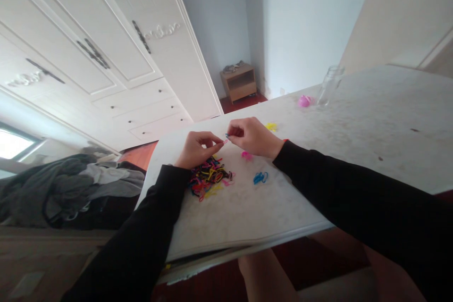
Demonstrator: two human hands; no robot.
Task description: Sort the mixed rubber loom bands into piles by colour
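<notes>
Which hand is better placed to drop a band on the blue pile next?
Probably the right hand: it pinches a small blue piece and is nearer the blue pile. The left hand pinches a pink band beside the mixed pile.

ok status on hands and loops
Left hand pinching small pink loop. Right hand pinching small blue loop. Multicoloured loop pile beside left hand. Nothing visibly blocking.

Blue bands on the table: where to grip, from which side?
Probably a fingertip pinch across the middle of the blue bands, from above: they form a low, loose heap of thin loops on the table, likely too low for a side grip, and lie apart from the mixed pile.
</notes>
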